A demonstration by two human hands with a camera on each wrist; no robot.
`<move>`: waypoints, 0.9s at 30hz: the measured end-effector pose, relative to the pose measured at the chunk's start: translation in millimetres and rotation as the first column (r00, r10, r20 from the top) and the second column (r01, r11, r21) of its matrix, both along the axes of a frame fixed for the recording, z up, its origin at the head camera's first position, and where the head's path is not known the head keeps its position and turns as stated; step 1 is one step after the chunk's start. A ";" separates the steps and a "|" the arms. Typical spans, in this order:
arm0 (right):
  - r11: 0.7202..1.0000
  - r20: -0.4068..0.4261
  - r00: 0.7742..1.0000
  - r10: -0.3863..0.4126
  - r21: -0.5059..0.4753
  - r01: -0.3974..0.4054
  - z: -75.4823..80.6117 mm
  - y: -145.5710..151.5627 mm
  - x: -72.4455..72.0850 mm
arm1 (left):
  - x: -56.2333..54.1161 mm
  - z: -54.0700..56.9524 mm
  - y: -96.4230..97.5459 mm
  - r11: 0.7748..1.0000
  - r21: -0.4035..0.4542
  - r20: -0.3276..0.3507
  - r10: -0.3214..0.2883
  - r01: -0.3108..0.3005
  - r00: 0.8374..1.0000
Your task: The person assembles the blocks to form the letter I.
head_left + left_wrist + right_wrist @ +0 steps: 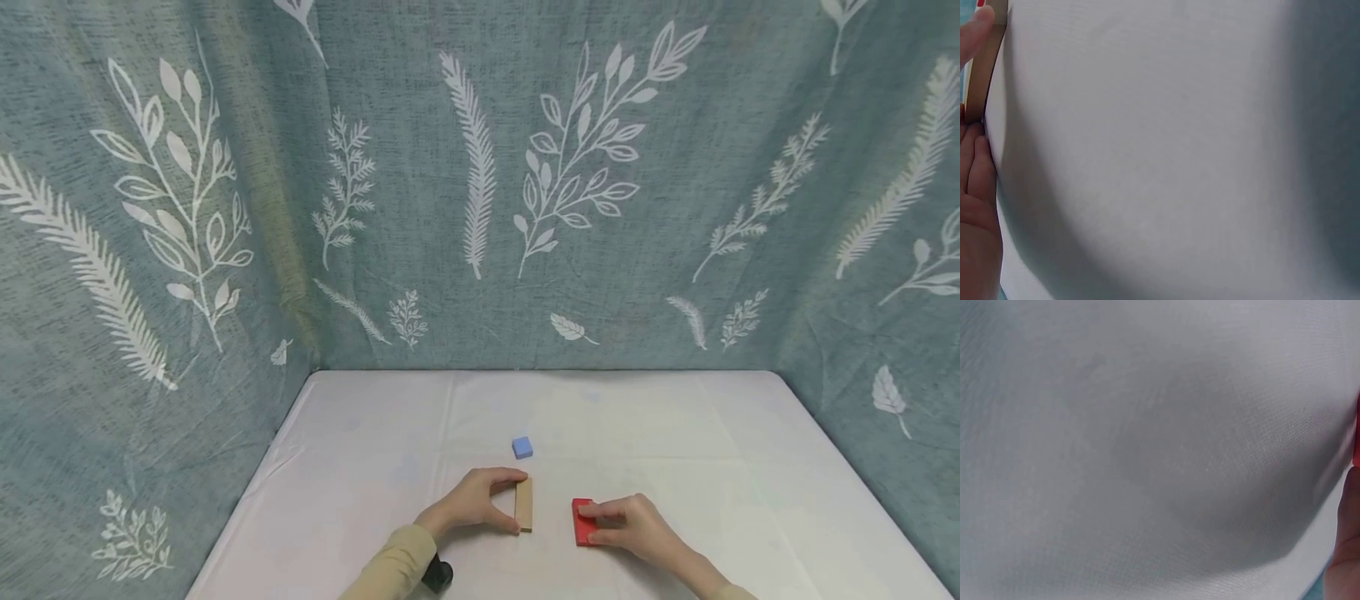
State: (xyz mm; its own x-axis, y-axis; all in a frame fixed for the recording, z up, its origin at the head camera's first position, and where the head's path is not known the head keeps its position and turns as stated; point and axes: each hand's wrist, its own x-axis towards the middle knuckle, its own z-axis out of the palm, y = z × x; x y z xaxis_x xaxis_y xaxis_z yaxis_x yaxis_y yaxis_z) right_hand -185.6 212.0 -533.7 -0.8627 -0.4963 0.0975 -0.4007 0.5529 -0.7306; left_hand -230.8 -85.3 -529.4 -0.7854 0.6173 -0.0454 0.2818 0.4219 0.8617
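In the head view my left hand (471,502) holds a flat tan wooden block (524,505) lengthwise, with fingers at its far end and thumb at its near end. The left wrist view shows that block (984,74) at its left edge, between the thumb and the other fingers. To the right, my right hand (636,527) grips a red rectangular block (582,532), its fingertips over the right side. Only a sliver of red and part of the hand (1346,537) show in the right wrist view. A small blue block (522,447) lies beyond the tan one, apart from both hands.
A white cloth (675,425) covers the table. Teal curtains with white leaf patterns (420,183) hang at the back and both sides. A black device (437,573) is by the left wrist.
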 end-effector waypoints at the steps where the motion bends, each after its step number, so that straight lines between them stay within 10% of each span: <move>1: 1.000 -0.001 1.000 0.001 -0.002 -0.001 0.3 -0.3 -0.2 | 0.2 -0.2 -0.3 1.000 0.004 0.005 0.003 -0.003 1.000; 27: 1.000 0.007 1.000 0.009 -0.005 -0.009 -2.4 -0.1 0.1 | 1.9 -1.3 -1.0 1.000 0.021 0.004 0.009 -0.009 1.000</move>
State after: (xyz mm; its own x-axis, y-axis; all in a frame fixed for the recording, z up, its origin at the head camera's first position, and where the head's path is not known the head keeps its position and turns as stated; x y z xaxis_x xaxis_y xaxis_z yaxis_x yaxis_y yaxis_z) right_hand -185.5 211.9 -536.2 -0.8587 -0.5038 0.0941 -0.4007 0.5454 -0.7362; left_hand -228.9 -86.3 -530.7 -0.7905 0.6114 -0.0357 0.2750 0.4065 0.8713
